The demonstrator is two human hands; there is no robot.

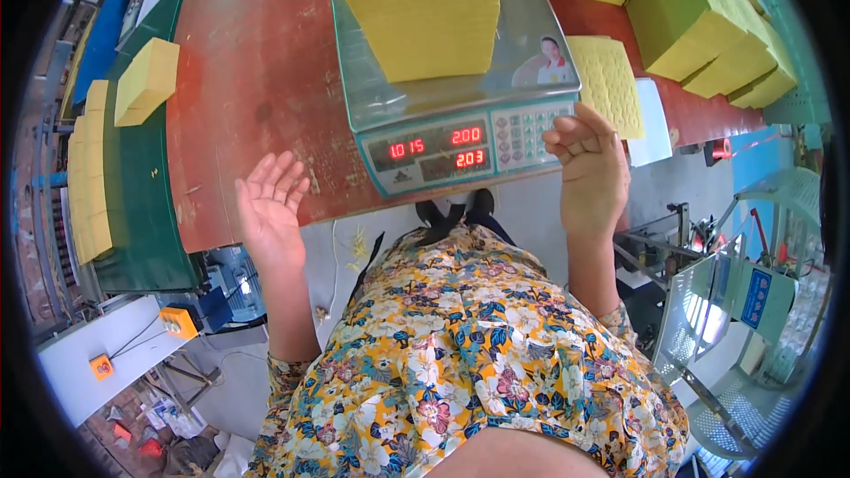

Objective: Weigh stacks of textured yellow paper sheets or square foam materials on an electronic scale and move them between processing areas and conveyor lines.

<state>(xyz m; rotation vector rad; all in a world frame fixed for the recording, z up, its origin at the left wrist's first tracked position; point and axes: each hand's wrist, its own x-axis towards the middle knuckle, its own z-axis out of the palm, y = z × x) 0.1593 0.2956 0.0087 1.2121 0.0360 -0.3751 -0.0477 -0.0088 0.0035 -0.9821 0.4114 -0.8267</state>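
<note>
A tall yellow block of stacked sheets [443, 26] stands on the metal pan of a digital scale [522, 111], whose red digits are lit. My left hand [273, 217] is raised palm up left of the scale, over the front edge of the red table; its fingers are spread and hold nothing. Beside the scale's keypad, at its right front corner, is my right hand [591, 173]. Its fingers are loosely bent, with nothing in them. Whether it touches the scale's edge I cannot tell. Neither hand is on the yellow block.
Yellow stacks [699, 18] crowd the red table [257, 80] at the back right. A flat yellow sheet [606, 80] lies right of the scale. At left, a green conveyor belt [146, 204] carries more yellow blocks [146, 80]. A perforated chair [682, 310] stands at right.
</note>
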